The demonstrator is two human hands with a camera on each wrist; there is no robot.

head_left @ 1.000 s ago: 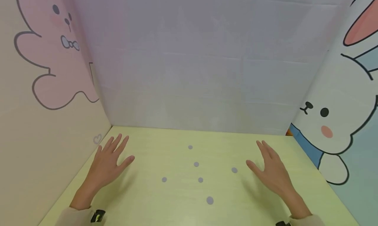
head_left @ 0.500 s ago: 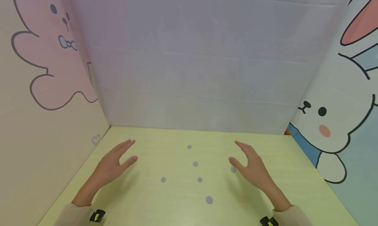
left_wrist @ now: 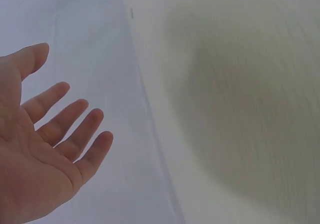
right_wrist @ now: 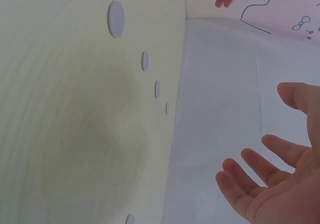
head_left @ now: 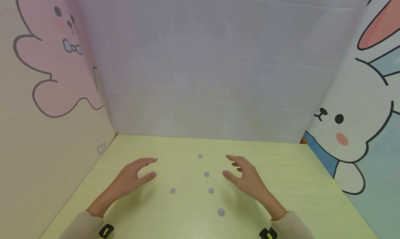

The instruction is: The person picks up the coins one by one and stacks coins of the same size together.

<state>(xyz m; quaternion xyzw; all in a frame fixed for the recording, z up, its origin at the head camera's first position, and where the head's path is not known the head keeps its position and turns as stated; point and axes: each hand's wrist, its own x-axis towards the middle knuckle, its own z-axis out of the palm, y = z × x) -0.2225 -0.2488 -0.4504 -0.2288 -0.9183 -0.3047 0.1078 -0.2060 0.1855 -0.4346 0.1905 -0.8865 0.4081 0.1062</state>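
Note:
Over the left half of the pale yellow table (head_left: 175, 221), my left hand (head_left: 129, 178) hovers with loosely bent fingers and the thumb apart. My right hand (head_left: 247, 178) hovers opposite it, right of the middle, in a similar pose. Both palms face inward and hold nothing. In the left wrist view the left hand (left_wrist: 40, 154) shows its palm and spread fingers. The right hand (right_wrist: 280, 179) in the right wrist view likewise has nothing between its thumb and fingers. Between the hands several flat grey dots lie on the table, among them one dot (head_left: 207, 174) near the middle.
A plain whitish sheet (head_left: 200, 76) stands behind the table. The left wall (head_left: 31, 155) carries a pink cartoon animal, the right wall (head_left: 375, 169) a white rabbit. Nearest to me on the table is a larger grey dot (head_left: 221, 212).
Both hands have moved inward toward each other, the right one farther. Their fingers, straighter and more spread before, now bend more. The right hand covers the rightmost dot, visible earlier.

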